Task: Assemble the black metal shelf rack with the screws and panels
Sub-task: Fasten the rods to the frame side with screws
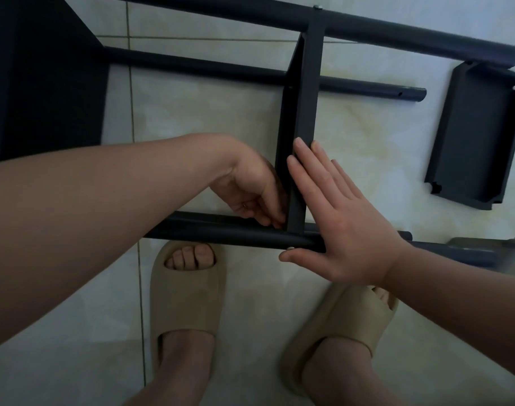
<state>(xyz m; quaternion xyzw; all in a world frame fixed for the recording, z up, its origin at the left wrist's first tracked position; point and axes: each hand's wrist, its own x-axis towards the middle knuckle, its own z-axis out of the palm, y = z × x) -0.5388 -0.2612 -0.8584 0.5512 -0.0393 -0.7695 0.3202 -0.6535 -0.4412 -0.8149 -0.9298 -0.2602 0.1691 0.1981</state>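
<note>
The black rack lies on its side on the tiled floor. An upright shelf panel (pixel 306 106) spans from the far pole (pixel 367 30) to the near pole (pixel 221 232). My left hand (pixel 250 189) reaches in from the left, its fingers bunched at the inner corner where the panel meets the near pole; what they pinch is hidden. My right hand (pixel 347 230) lies flat and spread against the panel's right face, its thumb under the pole beside a small pale screw head (pixel 291 248). Another screw head (pixel 317 7) shows at the panel's far end.
A loose black shelf panel (pixel 478 136) lies on the floor at the right. A third pole (pixel 206 65) runs behind the upright panel, and a larger black panel (pixel 45 83) stands at the rack's left end. My feet in beige slippers (pixel 186 294) stand just below the near pole.
</note>
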